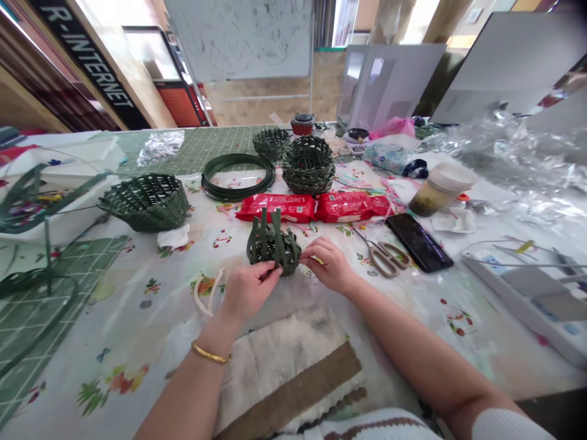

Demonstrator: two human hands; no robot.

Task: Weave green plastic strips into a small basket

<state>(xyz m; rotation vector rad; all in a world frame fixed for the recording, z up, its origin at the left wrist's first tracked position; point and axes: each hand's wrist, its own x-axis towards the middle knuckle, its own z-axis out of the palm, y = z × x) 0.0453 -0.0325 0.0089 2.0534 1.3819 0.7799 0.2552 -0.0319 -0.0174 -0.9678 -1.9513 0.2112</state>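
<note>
A small, partly woven green basket (273,245) stands on the table in front of me, with loose strips sticking up from its rim. My left hand (248,289) pinches a strip at the basket's near left side, fingers closed on it. My right hand (328,263) is closed at the basket's right side, gripping a strip end there. A gold bracelet is on my left wrist.
Finished green baskets stand at the left (147,201) and behind (308,164), (271,143), beside a coil of green strip (238,177). Two red packets (316,206), scissors (384,255), a phone (419,242) and a lidded cup (441,188) lie to the right. A cloth (284,360) lies near me.
</note>
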